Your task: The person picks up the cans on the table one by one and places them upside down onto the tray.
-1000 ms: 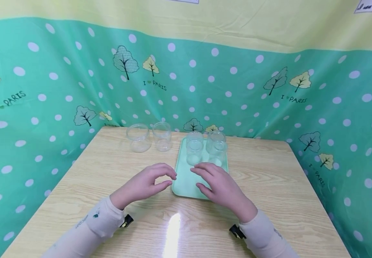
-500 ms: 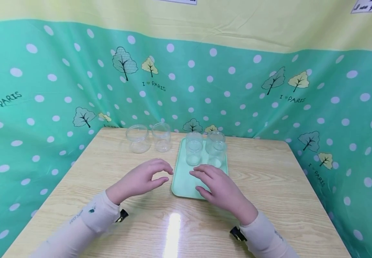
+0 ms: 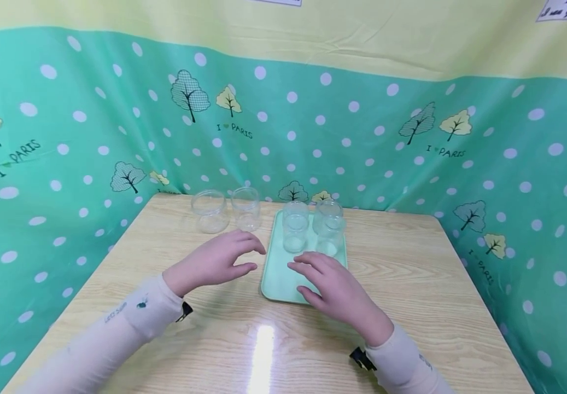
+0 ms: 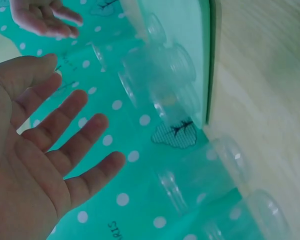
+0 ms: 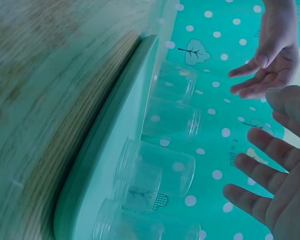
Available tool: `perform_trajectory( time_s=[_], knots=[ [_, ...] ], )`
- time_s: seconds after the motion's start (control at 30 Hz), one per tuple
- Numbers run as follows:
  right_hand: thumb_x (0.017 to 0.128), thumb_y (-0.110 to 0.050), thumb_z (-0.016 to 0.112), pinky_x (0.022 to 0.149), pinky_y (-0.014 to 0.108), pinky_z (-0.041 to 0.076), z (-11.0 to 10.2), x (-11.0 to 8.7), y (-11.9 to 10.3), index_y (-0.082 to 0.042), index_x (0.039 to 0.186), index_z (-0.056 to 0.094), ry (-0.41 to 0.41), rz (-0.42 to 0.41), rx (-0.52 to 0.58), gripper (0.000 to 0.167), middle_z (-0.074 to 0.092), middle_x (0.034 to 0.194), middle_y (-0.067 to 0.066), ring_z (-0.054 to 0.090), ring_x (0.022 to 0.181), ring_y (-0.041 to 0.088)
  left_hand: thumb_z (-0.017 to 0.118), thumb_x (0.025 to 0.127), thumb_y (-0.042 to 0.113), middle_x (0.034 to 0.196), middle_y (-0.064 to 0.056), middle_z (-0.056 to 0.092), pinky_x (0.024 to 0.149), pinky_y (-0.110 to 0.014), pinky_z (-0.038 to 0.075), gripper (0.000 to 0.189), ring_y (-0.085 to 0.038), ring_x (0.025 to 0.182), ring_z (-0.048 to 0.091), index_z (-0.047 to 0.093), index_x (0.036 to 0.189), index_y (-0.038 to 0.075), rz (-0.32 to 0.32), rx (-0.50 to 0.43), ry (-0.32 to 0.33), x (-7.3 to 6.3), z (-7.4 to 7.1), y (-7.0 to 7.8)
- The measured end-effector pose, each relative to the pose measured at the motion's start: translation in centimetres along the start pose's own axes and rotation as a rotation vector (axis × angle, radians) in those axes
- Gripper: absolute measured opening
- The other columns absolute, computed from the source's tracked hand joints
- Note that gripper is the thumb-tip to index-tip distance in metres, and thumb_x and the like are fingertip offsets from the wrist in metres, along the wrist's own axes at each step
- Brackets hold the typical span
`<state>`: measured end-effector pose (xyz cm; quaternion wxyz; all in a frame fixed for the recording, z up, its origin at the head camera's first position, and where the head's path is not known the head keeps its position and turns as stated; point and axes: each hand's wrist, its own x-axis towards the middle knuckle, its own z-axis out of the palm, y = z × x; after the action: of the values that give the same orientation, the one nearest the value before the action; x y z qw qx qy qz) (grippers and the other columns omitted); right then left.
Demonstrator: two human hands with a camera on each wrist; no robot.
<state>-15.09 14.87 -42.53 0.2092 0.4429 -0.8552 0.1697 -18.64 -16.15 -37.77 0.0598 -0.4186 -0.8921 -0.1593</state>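
Observation:
My left hand hovers over the table left of the mint-green tray, fingers loosely bent and holding nothing. Over the tray's near right part, my right hand also holds nothing, its fingertips just short of the jars in the head view. Several clear see-through jars stand upright on the tray's far half. Beyond the left hand, off the tray, are a wide clear jar and a narrower clear jar side by side. The left wrist view shows spread fingers with air between them and the jars.
A light wood-grain table carries everything, with a bright light reflection in front of the tray. Green polka-dot cloth hangs close behind the table and along both sides. Each sleeve has a small black device at the wrist.
My left hand has drifted a little forward and left, away from the tray's edge. The right hand has hardly moved. Tray and jars stay where they were.

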Motion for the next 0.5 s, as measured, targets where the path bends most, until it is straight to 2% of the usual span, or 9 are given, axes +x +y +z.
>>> perform_trajectory(
  time_s=[0.33, 0.5],
  knots=[
    [0.093, -0.027, 0.076, 0.112, 0.042, 0.046, -0.2, 0.0, -0.1, -0.017, 0.141, 0.059, -0.007, -0.011, -0.007, 0.051, 0.059, 0.139, 0.003, 0.055, 0.132, 0.022, 0.076, 0.093, 0.023, 0.125, -0.001, 0.066, 0.103, -0.043, 0.052, 0.035, -0.024, 0.12, 0.062, 0.068, 0.125, 0.012, -0.052, 0.041, -0.04, 1.9, -2.4, -1.5],
    [0.093, -0.028, 0.076, 0.112, 0.042, 0.046, -0.2, 0.0, -0.1, -0.018, 0.141, 0.059, -0.009, -0.014, -0.015, 0.052, 0.059, 0.14, 0.003, 0.054, 0.133, 0.022, 0.076, 0.093, 0.022, 0.127, -0.003, 0.066, 0.102, -0.045, 0.052, 0.036, -0.026, 0.12, 0.062, 0.067, 0.127, 0.012, -0.043, 0.075, -0.056, 3.0, -3.4, -1.9]
  ],
)
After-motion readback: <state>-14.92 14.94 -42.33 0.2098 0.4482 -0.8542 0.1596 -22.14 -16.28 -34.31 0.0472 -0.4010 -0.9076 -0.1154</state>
